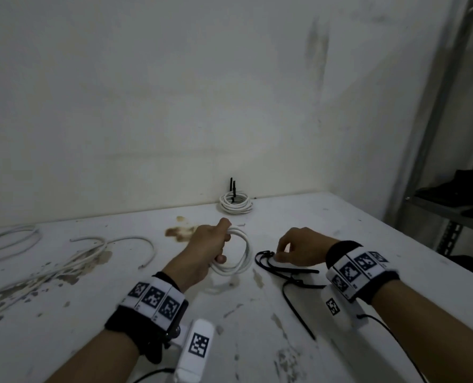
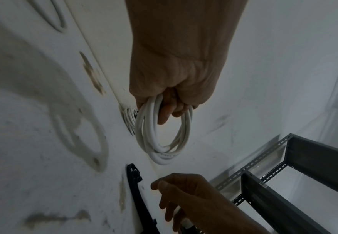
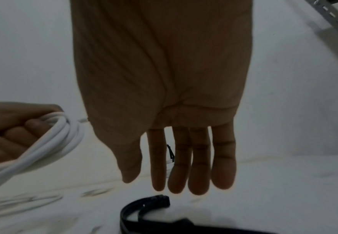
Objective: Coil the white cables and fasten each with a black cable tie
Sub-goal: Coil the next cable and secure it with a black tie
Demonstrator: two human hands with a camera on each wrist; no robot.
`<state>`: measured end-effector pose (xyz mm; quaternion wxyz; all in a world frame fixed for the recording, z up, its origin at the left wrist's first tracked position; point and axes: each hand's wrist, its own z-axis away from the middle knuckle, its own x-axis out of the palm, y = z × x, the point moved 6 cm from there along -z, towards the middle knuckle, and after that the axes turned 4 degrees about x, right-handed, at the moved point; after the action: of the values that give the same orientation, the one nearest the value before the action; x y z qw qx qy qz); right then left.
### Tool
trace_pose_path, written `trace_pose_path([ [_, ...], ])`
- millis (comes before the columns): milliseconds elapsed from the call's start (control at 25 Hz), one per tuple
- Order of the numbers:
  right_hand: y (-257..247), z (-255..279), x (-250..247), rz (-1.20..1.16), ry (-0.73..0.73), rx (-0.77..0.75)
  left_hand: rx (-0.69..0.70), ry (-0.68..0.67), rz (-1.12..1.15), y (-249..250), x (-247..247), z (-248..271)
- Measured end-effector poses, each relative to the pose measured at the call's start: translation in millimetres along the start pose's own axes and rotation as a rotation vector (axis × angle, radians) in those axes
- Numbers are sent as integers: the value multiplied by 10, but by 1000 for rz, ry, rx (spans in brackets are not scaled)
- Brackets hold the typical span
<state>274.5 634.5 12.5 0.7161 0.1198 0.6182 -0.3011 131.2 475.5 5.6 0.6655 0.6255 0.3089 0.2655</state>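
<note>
One coiled white cable [image 1: 234, 254] gripped in left hand [image 1: 207, 246]; right hand [image 1: 298, 250], fingers relaxed, holding nothing, above black cable ties [image 1: 287, 275] on desk [image 1: 340, 225].

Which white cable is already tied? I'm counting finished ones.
The small white cable coil at the wall: black tie ends stick up from it. The left hand's coil has none.
</note>
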Motion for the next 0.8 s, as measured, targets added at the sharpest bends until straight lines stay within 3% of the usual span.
trace_pose_path([
  [200,29,-35,142,46,-39,49,-60,-8,45,-87,110,-77],
  [520,148,-35,12,-140,69,36,-82,-39,40,-132,296,-112],
  [640,112,112,-197,-505,250,-3,-87,-39,41,-167,361,-138],
  [720,-53,283,-303,-908,282,-151,-85,-30,47,-194,376,-165],
  [800,-275,421,-356,-1039,266,-297,-76,-27,54,-200,374,-179],
])
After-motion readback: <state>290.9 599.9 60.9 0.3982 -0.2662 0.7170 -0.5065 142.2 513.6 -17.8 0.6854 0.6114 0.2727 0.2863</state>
